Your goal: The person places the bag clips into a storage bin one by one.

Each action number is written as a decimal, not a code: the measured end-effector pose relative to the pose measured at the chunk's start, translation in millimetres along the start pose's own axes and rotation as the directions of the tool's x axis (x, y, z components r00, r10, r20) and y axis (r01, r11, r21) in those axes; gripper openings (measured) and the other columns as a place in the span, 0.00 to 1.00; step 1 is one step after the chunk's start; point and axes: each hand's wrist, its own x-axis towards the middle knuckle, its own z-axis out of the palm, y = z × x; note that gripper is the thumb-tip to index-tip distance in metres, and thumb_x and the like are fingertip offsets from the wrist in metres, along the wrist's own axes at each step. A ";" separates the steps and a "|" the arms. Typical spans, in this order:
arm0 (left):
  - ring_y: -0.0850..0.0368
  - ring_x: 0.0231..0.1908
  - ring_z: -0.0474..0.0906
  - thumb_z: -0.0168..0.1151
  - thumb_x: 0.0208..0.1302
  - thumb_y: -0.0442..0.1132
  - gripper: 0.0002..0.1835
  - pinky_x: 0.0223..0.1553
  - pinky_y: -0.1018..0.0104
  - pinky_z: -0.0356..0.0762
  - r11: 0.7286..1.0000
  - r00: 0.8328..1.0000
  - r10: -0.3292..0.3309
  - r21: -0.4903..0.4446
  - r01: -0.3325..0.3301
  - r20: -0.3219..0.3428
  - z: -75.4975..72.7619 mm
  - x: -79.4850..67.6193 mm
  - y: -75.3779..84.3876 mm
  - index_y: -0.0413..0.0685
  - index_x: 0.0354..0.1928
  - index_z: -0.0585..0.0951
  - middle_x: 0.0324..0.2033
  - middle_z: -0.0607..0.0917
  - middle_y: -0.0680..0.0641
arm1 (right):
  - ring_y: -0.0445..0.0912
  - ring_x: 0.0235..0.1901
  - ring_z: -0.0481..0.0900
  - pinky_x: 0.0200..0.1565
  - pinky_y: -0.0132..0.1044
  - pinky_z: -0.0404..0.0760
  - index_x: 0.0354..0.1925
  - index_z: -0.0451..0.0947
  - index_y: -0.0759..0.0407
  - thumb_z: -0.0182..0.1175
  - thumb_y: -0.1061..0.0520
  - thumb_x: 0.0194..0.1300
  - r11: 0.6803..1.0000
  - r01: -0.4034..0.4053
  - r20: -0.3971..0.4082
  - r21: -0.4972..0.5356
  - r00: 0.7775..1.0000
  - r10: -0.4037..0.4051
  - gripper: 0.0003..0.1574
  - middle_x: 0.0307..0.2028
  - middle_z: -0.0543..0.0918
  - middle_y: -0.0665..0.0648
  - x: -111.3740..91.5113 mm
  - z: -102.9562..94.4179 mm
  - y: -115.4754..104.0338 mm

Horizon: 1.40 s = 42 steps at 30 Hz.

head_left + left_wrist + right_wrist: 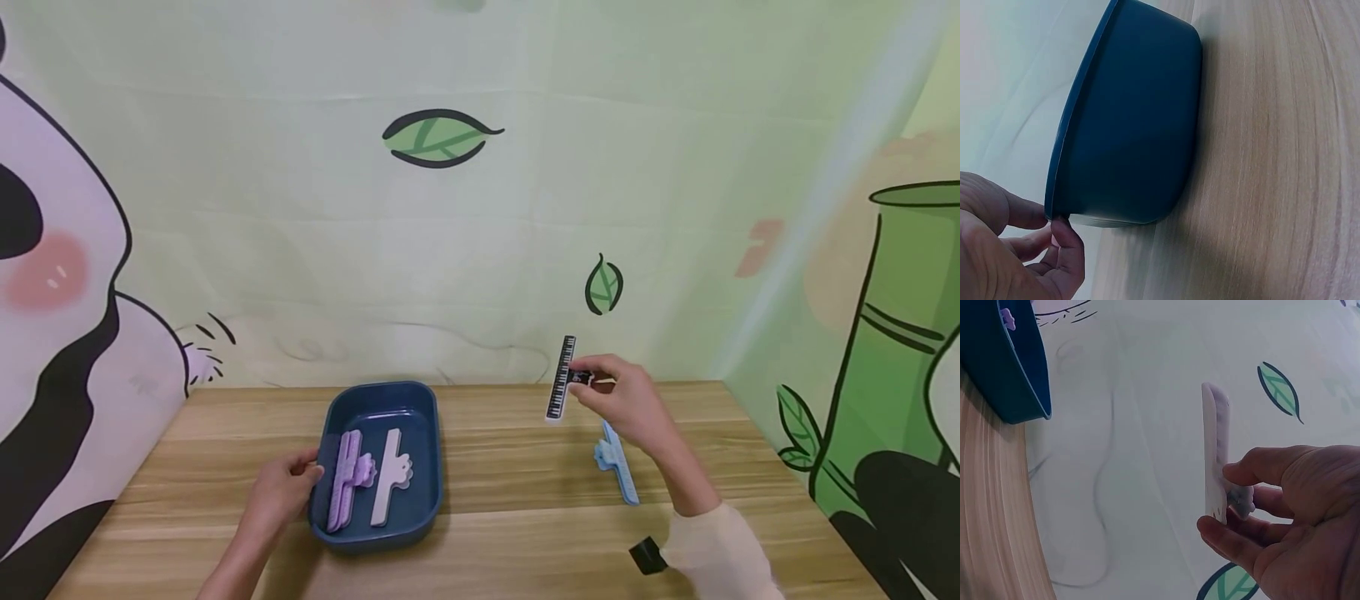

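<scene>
In the head view my right hand (626,404) pinches a bag clip (561,379) with a black-and-white piano-key pattern, raised above the table. The right wrist view shows the pale edge of this bag clip (1213,456) between thumb and fingers. My left hand (279,492) holds the left rim of a dark blue tray (422,508); from the left wrist, thumb and fingers pinch the tray's lip (1060,156). Inside the tray lie purple clip bars (345,483) and a white bag clip (390,479). A light blue bag clip (621,471) rests on the table below my right hand.
The wooden table (510,517) meets a printed cloth backdrop (510,250) behind it. A small black square piece (648,556) is by the right sleeve (720,550).
</scene>
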 end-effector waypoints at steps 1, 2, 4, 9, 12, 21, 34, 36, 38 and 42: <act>0.43 0.44 0.77 0.55 0.73 0.30 0.21 0.37 0.65 0.74 1.000 1.000 -0.002 -0.001 0.002 0.001 -0.2 -0.1 -0.1 0.22 0.63 0.74 0.44 0.82 0.33 | 0.50 0.43 0.79 0.51 0.44 0.83 0.54 0.83 0.69 0.67 0.66 0.68 1.000 0.002 0.002 0.006 1.000 -0.002 0.17 0.49 0.85 0.63 0.4 2.0 -1.0; 0.43 0.44 0.77 0.55 0.73 0.30 0.21 0.37 0.65 0.74 1.000 1.000 -0.003 -0.002 0.003 0.002 -0.3 -0.1 -0.4 0.22 0.63 0.74 0.44 0.82 0.33 | 0.50 0.43 0.79 0.51 0.45 0.83 0.54 0.83 0.69 0.67 0.66 0.67 1.000 0.004 0.004 0.013 1.000 -0.004 0.17 0.49 0.85 0.63 0.8 3.9 -2.1; 0.43 0.44 0.77 0.55 0.74 0.30 0.21 0.37 0.65 0.75 1.000 1.000 -0.010 -0.006 0.010 0.005 -0.7 -0.1 -0.6 0.22 0.64 0.74 0.45 0.81 0.33 | 0.50 0.44 0.79 0.51 0.46 0.83 0.54 0.83 0.69 0.67 0.67 0.67 1.000 0.006 0.010 0.029 1.000 -0.006 0.17 0.49 0.85 0.63 1.7 7.5 -3.9; 0.42 0.46 0.77 0.55 0.74 0.31 0.22 0.39 0.64 0.74 1.000 1.000 -0.016 0.003 0.016 0.006 -1.2 0.0 -1.0 0.23 0.64 0.73 0.47 0.81 0.31 | 0.51 0.44 0.79 0.51 0.47 0.83 0.53 0.83 0.70 0.67 0.67 0.67 0.999 0.012 0.030 0.045 0.999 -0.013 0.17 0.49 0.85 0.63 3.8 16.6 -9.2; 0.40 0.47 0.77 0.55 0.74 0.31 0.22 0.42 0.61 0.75 1.000 1.000 -0.017 0.013 0.017 0.006 -1.2 0.5 -1.2 0.23 0.65 0.73 0.48 0.81 0.30 | 0.52 0.45 0.80 0.51 0.47 0.83 0.53 0.83 0.69 0.68 0.66 0.67 0.998 0.012 0.041 0.058 0.999 -0.014 0.17 0.49 0.85 0.63 5.7 22.3 -13.1; 0.40 0.48 0.75 0.55 0.75 0.31 0.22 0.44 0.59 0.75 1.000 0.999 -0.030 0.000 0.030 0.011 -1.2 1.8 -1.7 0.23 0.65 0.73 0.49 0.80 0.30 | 0.53 0.46 0.81 0.51 0.46 0.83 0.53 0.84 0.69 0.68 0.66 0.66 0.992 0.045 0.081 0.115 0.995 -0.055 0.17 0.51 0.85 0.63 13.5 41.8 -21.8; 0.40 0.48 0.75 0.55 0.75 0.32 0.22 0.44 0.60 0.72 0.999 0.999 -0.045 0.003 0.045 -0.006 0.2 0.9 1.0 0.25 0.65 0.74 0.48 0.80 0.32 | 0.54 0.45 0.83 0.49 0.44 0.84 0.53 0.84 0.69 0.68 0.65 0.66 0.986 0.058 0.154 0.159 0.985 -0.082 0.18 0.51 0.84 0.63 17.1 70.7 -33.7; 0.41 0.47 0.75 0.55 0.74 0.31 0.22 0.43 0.61 0.72 0.999 0.999 -0.037 0.001 0.037 -0.010 0.2 -0.1 1.5 0.24 0.65 0.74 0.47 0.81 0.32 | 0.53 0.46 0.83 0.48 0.42 0.84 0.54 0.84 0.68 0.69 0.65 0.66 0.987 0.065 0.160 0.150 0.983 -0.089 0.18 0.51 0.85 0.63 17.3 75.1 -34.9; 0.41 0.46 0.75 0.55 0.74 0.31 0.22 0.42 0.61 0.72 0.999 0.999 -0.033 0.000 0.033 -0.010 -0.1 -1.0 2.0 0.24 0.64 0.74 0.47 0.81 0.32 | 0.52 0.45 0.82 0.47 0.41 0.84 0.53 0.84 0.67 0.69 0.65 0.66 0.987 0.071 0.164 0.142 0.982 -0.094 0.18 0.50 0.85 0.62 18.2 80.1 -35.5; 0.41 0.46 0.75 0.55 0.74 0.31 0.21 0.41 0.62 0.72 1.000 1.000 -0.026 -0.006 0.026 -0.012 -0.3 -1.4 1.8 0.24 0.64 0.75 0.47 0.81 0.32 | 0.51 0.44 0.82 0.45 0.38 0.83 0.52 0.85 0.67 0.69 0.64 0.65 0.987 0.087 0.173 0.132 0.979 -0.109 0.17 0.49 0.86 0.61 19.6 90.1 -35.5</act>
